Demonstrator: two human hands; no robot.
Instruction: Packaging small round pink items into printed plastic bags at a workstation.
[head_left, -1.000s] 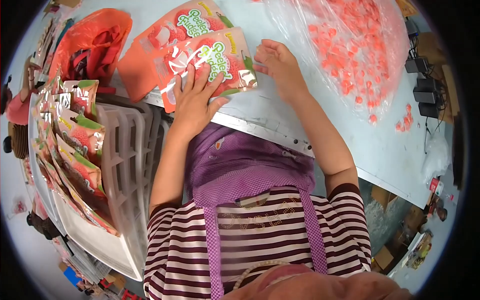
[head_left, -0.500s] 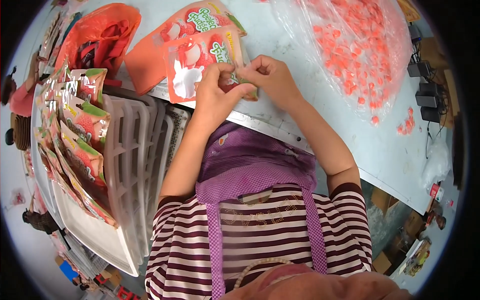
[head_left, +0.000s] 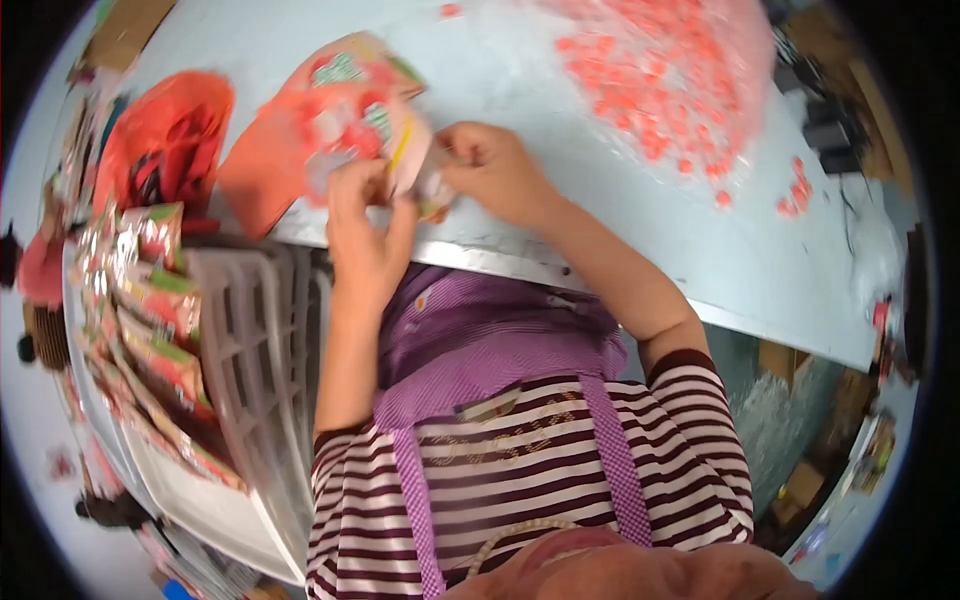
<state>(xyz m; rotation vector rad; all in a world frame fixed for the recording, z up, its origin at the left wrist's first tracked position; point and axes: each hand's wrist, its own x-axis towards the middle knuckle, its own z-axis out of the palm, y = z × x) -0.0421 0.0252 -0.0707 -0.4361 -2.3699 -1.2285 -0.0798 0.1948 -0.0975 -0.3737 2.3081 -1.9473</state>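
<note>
A red candy pouch (head_left: 345, 125) with fruit pictures lies at the table's near edge, blurred by motion. My left hand (head_left: 365, 215) grips its lower right part, thumb and fingers closed on it. At the pouch's right end, my right hand (head_left: 495, 170) has curled fingers that pinch its edge, which is bent up and shows a pale strip. What lies between those fingertips is too smeared to make out. Beneath and behind it are more pouches, one with a plain orange-red back (head_left: 262, 170) and another with a printed front (head_left: 350, 65).
Filled pouches (head_left: 165, 340) stand in rows on stacked white plastic trays (head_left: 235, 340) to my left. Beyond them sits an open red plastic bag (head_left: 165, 135). A clear bag of small pink-red pieces (head_left: 650, 90) spreads at the far right, with loose pieces (head_left: 797, 190) near black boxes (head_left: 835, 135).
My view has shifted, so the table things sit differently in it. The pouch's right end has been bent upward between my hands, and my right hand has drawn slightly away from my left.
</note>
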